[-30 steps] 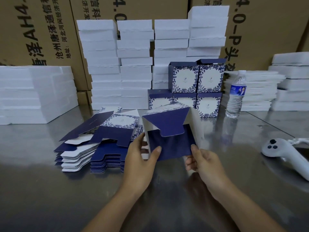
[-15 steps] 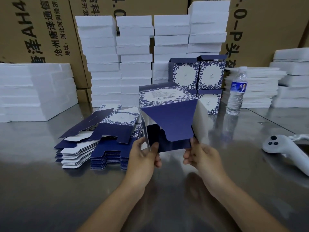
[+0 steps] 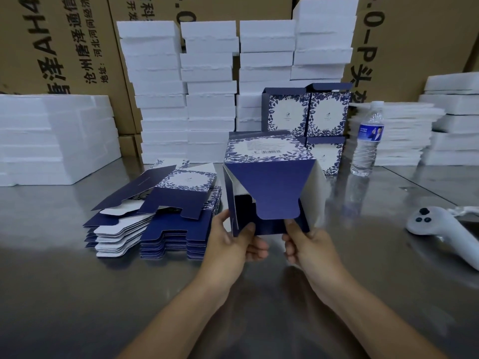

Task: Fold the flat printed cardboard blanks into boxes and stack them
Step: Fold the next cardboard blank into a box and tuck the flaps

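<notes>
- Far left: block of white foam slabs (image 3: 51,136) on the steel table (image 3: 77,294); brown printed cartons (image 3: 64,47) stand behind it.
- Left of centre, near: pile of flat blanks (image 3: 160,229), navy and white, in two adjoining stacks. The top blank lies partly opened, floral panel up.
- Centre, far: four tall foam stacks (image 3: 210,99) against the cartons.
- Left hand (image 3: 230,244): grips the near left corner of the half-folded box (image 3: 269,156), thumb on the near face, fingers curled beneath.
- Half-folded box: held between both hands, just right of the blanks. Barcode panel on top, open end towards the person, a navy tongue flap hanging across the opening. Cannot tell whether its base touches the table.
- Right hand (image 3: 308,247): pinches the box's near lower right edge, thumb on top.
- Behind the held box: finished boxes (image 3: 305,112) stacked two high, against the foam.
- Right of those: water bottle (image 3: 366,141), upright, cap on.
- Far right: low foam sheets (image 3: 404,136).
- Near right: white controller (image 3: 445,229) lying on the table, well apart from the hands.
</notes>
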`<action>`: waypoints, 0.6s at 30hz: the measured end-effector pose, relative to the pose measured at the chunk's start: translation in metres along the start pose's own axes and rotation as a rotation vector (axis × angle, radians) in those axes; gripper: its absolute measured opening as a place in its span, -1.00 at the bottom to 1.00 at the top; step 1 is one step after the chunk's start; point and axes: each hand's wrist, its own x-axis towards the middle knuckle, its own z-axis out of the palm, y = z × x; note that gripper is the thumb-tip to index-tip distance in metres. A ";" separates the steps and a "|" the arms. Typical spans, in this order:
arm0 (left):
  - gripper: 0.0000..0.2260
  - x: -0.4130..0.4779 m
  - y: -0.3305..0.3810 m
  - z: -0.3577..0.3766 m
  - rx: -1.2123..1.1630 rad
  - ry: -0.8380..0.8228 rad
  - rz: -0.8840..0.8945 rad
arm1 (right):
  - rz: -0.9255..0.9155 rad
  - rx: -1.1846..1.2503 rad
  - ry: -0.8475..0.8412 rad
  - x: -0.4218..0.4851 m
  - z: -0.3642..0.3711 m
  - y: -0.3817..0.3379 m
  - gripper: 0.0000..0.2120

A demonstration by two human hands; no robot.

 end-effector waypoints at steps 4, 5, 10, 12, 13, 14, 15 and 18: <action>-0.53 -0.001 0.001 0.000 -0.038 0.012 -0.016 | 0.017 0.074 -0.022 -0.004 0.006 0.001 -0.61; -0.53 -0.001 0.001 0.000 -0.041 0.008 -0.018 | 0.017 0.085 -0.049 -0.005 0.008 0.001 -0.60; -0.59 -0.003 0.000 0.001 -0.009 -0.004 -0.009 | 0.016 -0.010 -0.112 -0.007 0.008 -0.002 -0.50; -0.69 -0.003 -0.003 0.001 0.047 0.007 0.016 | 0.003 -0.025 -0.101 -0.007 0.006 -0.002 -0.55; -0.75 -0.002 -0.004 0.001 0.073 0.007 0.032 | -0.002 -0.029 -0.097 -0.007 0.006 -0.002 -0.57; -0.82 -0.002 -0.004 0.001 0.090 0.002 0.046 | -0.005 -0.031 -0.095 -0.007 0.005 -0.002 -0.58; -0.87 -0.002 -0.004 0.001 0.095 -0.004 0.058 | -0.005 -0.034 -0.097 -0.008 0.006 -0.001 -0.58; -0.91 -0.002 -0.004 0.000 0.070 -0.002 0.066 | 0.007 -0.035 -0.116 -0.011 0.009 -0.002 -0.56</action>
